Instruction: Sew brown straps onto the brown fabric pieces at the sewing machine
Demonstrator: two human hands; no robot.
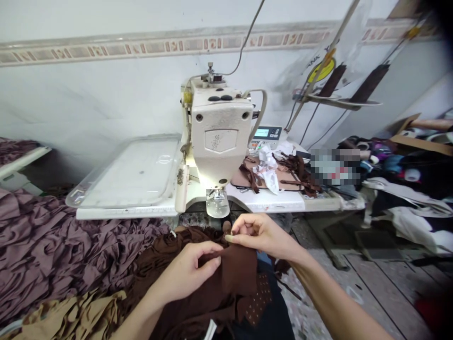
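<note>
A piece of dark brown fabric (239, 269) hangs between my two hands, over my lap. My left hand (196, 264) pinches its left edge between thumb and fingers. With thumb and curled fingers, my right hand (253, 232) grips the top edge of the same piece. More brown fabric (166, 257) lies bunched on my lap under and left of my hands. Just beyond my right hand stands the sewing machine (219, 137), its lamp lit over the needle area and the presser foot hard to make out.
A clear plastic lid (130, 170) lies on the left of the white machine table (269, 204). Brown and white scraps (267, 167) sit to the right, before a control panel (267, 134). Mauve fabric (71, 245) piles at left, tan fabric (78, 314) below. Thread cones (370, 84) stand upper right.
</note>
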